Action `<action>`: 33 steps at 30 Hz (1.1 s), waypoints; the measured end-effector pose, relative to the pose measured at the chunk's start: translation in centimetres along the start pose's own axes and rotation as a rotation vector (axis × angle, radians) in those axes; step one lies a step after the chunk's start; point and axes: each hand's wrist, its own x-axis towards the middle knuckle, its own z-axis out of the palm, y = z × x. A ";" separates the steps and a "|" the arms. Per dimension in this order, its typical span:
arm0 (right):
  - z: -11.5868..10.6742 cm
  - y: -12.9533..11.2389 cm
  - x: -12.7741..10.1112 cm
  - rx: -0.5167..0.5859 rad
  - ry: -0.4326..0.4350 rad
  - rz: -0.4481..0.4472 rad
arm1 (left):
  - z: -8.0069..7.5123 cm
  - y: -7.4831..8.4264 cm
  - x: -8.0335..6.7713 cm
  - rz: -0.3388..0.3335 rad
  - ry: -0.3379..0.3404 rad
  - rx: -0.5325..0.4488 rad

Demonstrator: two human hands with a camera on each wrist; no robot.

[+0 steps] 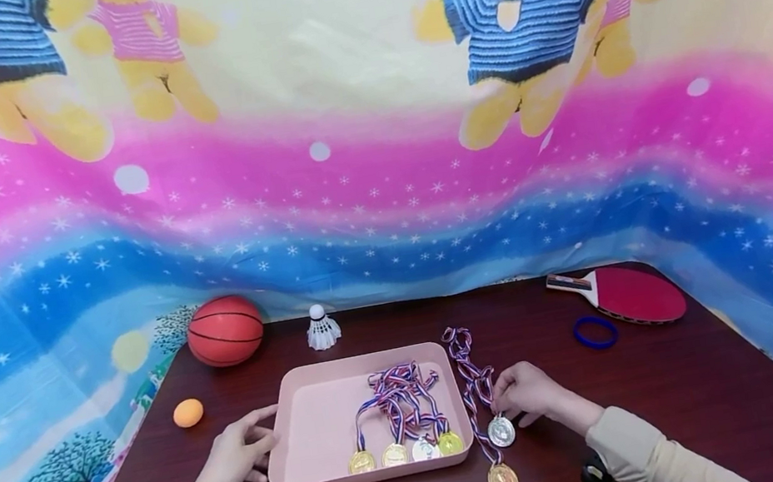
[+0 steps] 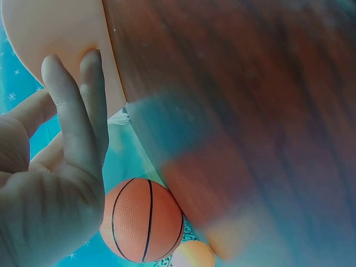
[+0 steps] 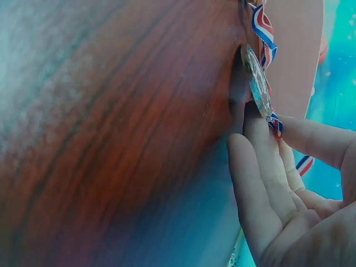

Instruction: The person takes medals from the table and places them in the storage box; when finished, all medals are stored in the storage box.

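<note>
A: Silver medal point(image 1: 501, 430) lies on the dark wood table point(image 1: 684, 396), just right of the pink tray point(image 1: 309, 422). Right hand point(image 1: 528, 393) pinches its red-white-blue ribbon point(image 1: 476, 383) at the medal's top; the right wrist view shows the fingertips point(image 3: 261, 128) against the disc's edge and the ribbon running between the fingers.

B: Left hand?

A: Left hand point(image 1: 238, 454) rests against the tray's left wall, fingers straight, thumb over the rim. The hands are well apart, one on each side of the tray.

B: Tray contents?

A: Four medals point(image 1: 405, 451) in a row along the near wall, their ribbons heaped together behind them. A gold medal point(image 1: 503, 480) lies on the table nearer the person, and its ribbon seems to run alongside the silver one's. I cannot tell whether they cross.

B: Risks, as you judge them?

A: First: if the two ribbons are looped together, lifting the silver medal could drag the gold one along or off the near edge. Second: the grip is a fingertip pinch on a thin ribbon, so the disc may swing and knock the tray wall. Third: a long ribbon laid onto the heap could tangle with the others. Fourth: the left hand only rests on the tray, so a snag might slide it.
</note>
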 end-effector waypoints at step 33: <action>-5.2 -6.5 1.4 0.239 -0.071 -0.106 | -0.1 0.2 -0.1 0.008 -0.006 0.006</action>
